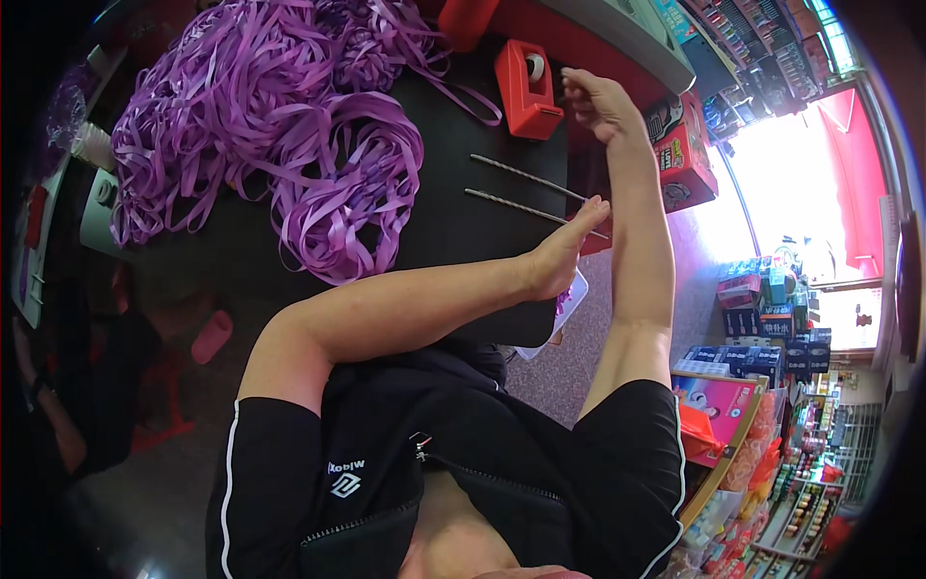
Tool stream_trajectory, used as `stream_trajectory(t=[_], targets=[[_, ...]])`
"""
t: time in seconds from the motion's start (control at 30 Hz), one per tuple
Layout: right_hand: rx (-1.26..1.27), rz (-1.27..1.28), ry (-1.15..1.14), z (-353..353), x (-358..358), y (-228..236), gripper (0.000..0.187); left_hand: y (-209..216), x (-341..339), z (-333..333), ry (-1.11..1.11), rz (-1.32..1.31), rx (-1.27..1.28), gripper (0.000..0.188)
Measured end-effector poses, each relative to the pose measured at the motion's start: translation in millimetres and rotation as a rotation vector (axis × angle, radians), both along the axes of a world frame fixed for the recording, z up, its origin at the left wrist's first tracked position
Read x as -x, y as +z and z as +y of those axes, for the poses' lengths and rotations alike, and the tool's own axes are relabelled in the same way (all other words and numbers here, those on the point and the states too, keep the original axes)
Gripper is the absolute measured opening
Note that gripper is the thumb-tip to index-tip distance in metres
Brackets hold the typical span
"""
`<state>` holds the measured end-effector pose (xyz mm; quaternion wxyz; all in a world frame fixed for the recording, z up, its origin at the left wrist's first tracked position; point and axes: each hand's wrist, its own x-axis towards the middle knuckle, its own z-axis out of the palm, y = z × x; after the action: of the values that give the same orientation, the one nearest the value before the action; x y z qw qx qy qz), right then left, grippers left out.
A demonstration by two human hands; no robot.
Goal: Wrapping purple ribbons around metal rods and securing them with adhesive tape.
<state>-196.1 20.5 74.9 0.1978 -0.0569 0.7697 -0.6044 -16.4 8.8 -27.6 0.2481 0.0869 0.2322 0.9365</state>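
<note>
My left hand reaches across to the right, beside two thin twisted metal rods. Its visible fingers stretch out past the rods' right ends; part of the hand is turned from view, and I see nothing held. My right hand is raised just right of a red tape dispenser. The fingers there are curled in, and whatever they may hold is too small to make out. A big tangled heap of purple ribbon covers the far left of the black table, with a looser bundle of ribbon nearer me.
A red box stands right of my right forearm. Below the table's right edge is a white container with purple bits. Stacked boxes and goods on shelves line the right side. A pink slipper lies at left.
</note>
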Motion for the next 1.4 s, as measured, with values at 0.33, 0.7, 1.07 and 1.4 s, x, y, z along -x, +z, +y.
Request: stream_trajectory(t=[0.33,0.7,1.07,1.4], targets=[[-0.013,-0.062,0.067,26.0,-32.4,-20.9,0.017,8.4,-7.4,-5.7,0.034,0.046,0.037,0.101],[-0.004,0.098,-0.047,19.0,-50.1,-36.2,0.017,11.0,-8.9,-6.0,0.091,0.049,-0.078,0.056],[-0.061,0.177,-0.083,11.1,-59.2,-46.3,0.015,22.2,-15.3,-11.7,0.106,-0.061,-0.036,0.060],[0.028,0.280,-0.190,-2.4,-52.9,-59.1,0.018,21.4,-15.1,-9.8,0.167,-0.106,-0.070,0.060]])
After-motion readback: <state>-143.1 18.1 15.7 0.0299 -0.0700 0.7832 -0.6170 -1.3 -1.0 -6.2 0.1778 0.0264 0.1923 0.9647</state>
